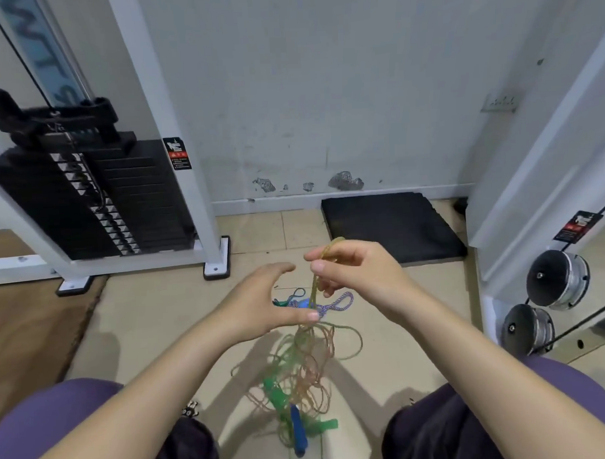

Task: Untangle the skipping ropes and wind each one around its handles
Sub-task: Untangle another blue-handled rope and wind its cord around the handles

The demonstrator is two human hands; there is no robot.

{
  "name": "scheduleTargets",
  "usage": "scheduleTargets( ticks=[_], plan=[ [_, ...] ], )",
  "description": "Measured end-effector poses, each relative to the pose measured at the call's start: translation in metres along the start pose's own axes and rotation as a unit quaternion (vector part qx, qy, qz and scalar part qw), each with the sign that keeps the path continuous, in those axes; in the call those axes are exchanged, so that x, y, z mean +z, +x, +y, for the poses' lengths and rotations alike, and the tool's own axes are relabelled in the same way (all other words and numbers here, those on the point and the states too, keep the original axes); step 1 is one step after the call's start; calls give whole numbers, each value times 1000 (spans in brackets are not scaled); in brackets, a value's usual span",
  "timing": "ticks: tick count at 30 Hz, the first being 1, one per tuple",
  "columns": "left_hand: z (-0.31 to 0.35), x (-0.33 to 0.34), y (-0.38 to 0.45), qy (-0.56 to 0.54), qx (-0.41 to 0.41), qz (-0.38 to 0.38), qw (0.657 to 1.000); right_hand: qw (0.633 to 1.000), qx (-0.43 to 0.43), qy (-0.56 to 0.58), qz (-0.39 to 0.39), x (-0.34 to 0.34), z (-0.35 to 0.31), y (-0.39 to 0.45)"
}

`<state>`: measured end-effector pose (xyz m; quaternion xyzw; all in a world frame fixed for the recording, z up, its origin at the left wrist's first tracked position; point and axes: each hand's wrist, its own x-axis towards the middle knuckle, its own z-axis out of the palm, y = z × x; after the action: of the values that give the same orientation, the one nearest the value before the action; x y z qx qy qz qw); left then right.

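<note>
Head view: untangling, ropes not yet separated.
My right hand [357, 272] pinches a rope strand [315, 287]; left hand [262, 303] spread beside the tangle [299, 366]. Next I'd trace one handle [297, 428] free.

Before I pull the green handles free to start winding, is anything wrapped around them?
Yes. The green handles hang low in the tangle of thin ropes, with loops crossing them and a blue handle beside them. The right hand pinches a strand above; the left hand is open.
</note>
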<state>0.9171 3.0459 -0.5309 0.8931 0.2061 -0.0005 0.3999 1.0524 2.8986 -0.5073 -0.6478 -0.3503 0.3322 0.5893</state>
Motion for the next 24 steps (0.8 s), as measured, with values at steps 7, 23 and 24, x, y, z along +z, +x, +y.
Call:
scheduleTargets(
  ticks=[7, 23, 24],
  plan=[
    [0, 11, 11, -218, 17, -145, 965, 998, -25, -17, 57, 9, 3, 11],
    [-22, -13, 15, -187, -115, 98, 971, 978, -17, -186, 87, -13, 13, 8],
    [-20, -11, 13, -183, -105, 54, 976, 977, -32, -197, 77, -10, 15, 7]
  ],
)
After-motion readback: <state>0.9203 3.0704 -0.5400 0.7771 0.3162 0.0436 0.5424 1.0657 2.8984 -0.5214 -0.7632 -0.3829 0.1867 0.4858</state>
